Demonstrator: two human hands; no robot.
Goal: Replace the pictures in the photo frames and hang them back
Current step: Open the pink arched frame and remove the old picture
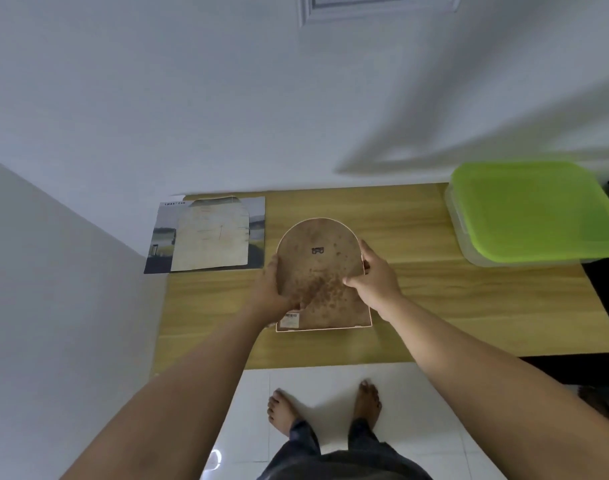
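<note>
arched photo frame (322,271) face-down, mid wooden surface (452,306) | left hand (273,289) grip: closed on frame's left edge | right hand (374,275) grip: closed on right edge | loose pictures (209,233) far left

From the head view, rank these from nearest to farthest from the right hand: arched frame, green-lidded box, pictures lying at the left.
1. Arched frame: held by the right hand.
2. Pictures: left, across the frame.
3. Green-lidded box: far right.

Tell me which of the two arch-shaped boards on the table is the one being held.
The stained brown arched backing board, mid-table, gripped by the left hand and right hand. The paler arched board lies untouched on a picture at the table's left.
</note>
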